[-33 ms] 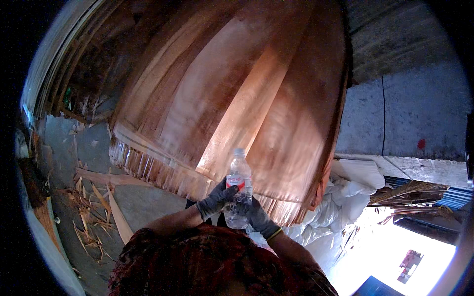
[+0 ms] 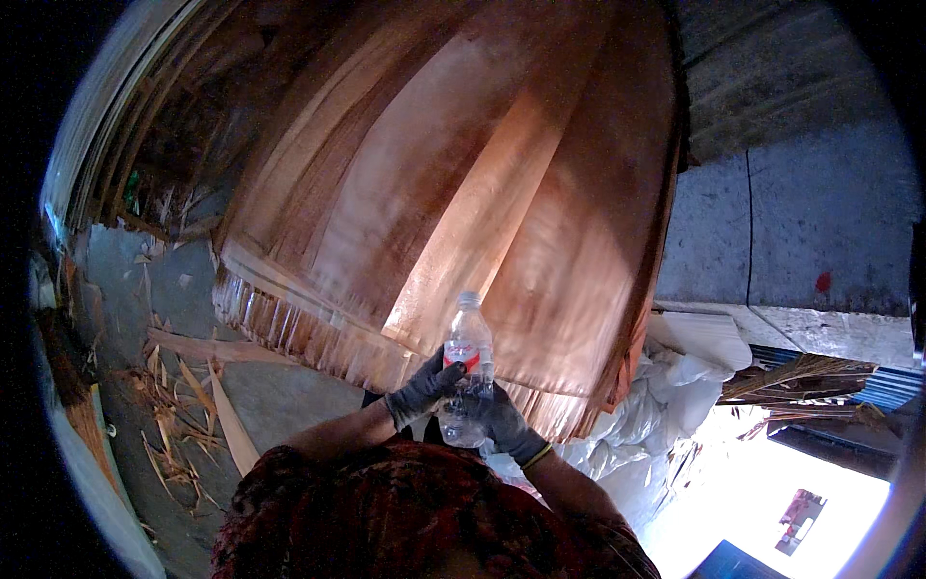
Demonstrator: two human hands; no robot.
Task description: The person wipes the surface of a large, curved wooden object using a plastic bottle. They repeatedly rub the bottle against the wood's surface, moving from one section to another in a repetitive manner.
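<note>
Bottle (image 2: 468,367) of clear plastic stands upright in the head view, its long axis vertical, its capped neck pointing up toward the veneer and its base down toward the person's chest; it sits low in the middle of the picture, just in front of the near frayed edge of the wood stack. A narrow band label, red and white, wraps its upper body below the shoulder, and the lower body is ribbed and see-through. The left hand (image 2: 422,391), in a dark grey glove, is curled against the bottle's left side at the label, fingers closed on it. The right hand (image 2: 500,417), gloved the same, wraps the lower part of the bottle from the right and beneath, fingers folded round it. Behind lies a broad stack of thin veneer sheets (image 2: 463,183), reddish-brown, smooth and glossy with long grain streaks, its near edge splintered into ragged strips. Loose wood slivers (image 2: 188,405) lie scattered on the grey concrete floor (image 2: 116,289) by the stack's left corner. White crumpled sacks (image 2: 666,396) pile against the stack's right corner, below a grey block wall (image 2: 810,222) bearing a small red mark (image 2: 822,282).
</note>
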